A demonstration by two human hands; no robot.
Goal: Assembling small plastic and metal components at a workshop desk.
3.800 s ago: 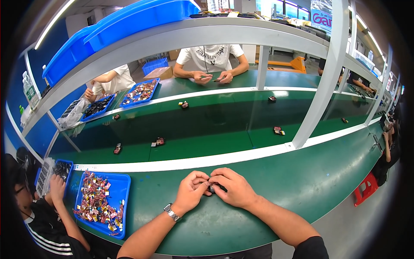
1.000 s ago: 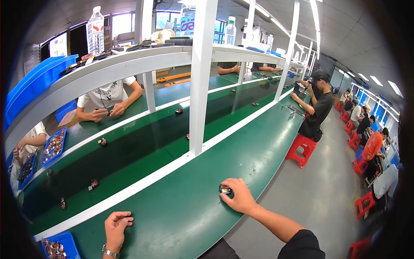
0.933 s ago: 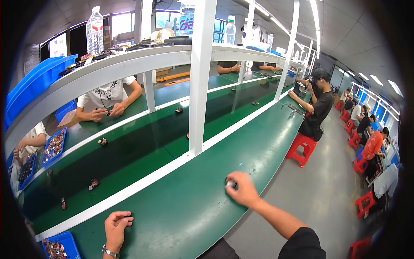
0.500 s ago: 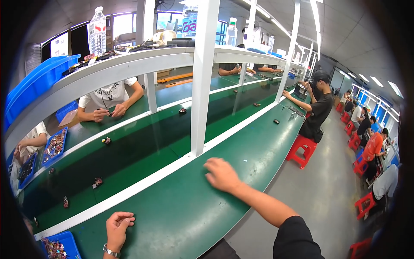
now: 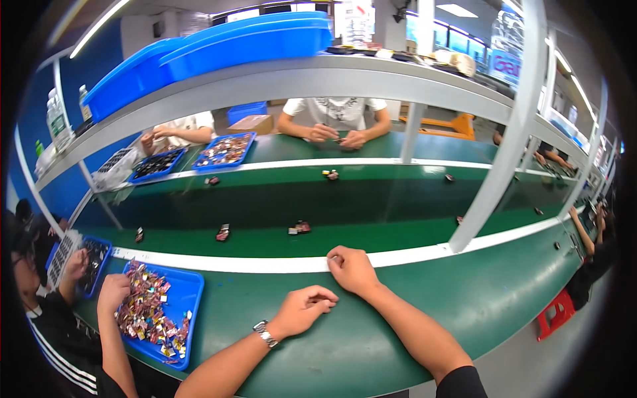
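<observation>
At the far left a neighbour's hand (image 5: 113,290) dips into a blue tray (image 5: 189,292) heaped with small coloured parts (image 5: 142,312), set at the bench edge within easy reach; a second tray (image 5: 93,265) sits just beyond it.

The left hand (image 5: 302,310), with a watch (image 5: 265,333) on its wrist, rests on the green bench (image 5: 464,298), fingers loosely curled inward. I cannot tell if anything lies inside the curl. Just beside it, a little further forward, the right hand (image 5: 352,268) lies knuckles-up against the white strip (image 5: 265,264) that edges the belt (image 5: 371,212), fingers bent under in a narrow pinch. Whatever it may hold is hidden beneath them, so that too I cannot tell. The two hands are close but not touching, parked right where bench meets belt.

On the belt small dark pieces ride well apart: one (image 5: 223,233) left of centre, another (image 5: 299,227) nearest the hands, straight ahead of the right one. More (image 5: 330,174) sit on the far lane.

Across the belt a seated person (image 5: 335,113) works with both hands together, trays (image 5: 225,149) to one side. A white post (image 5: 497,152) rises at the right, carrying the shelf (image 5: 265,79) with blue bins (image 5: 219,46).
</observation>
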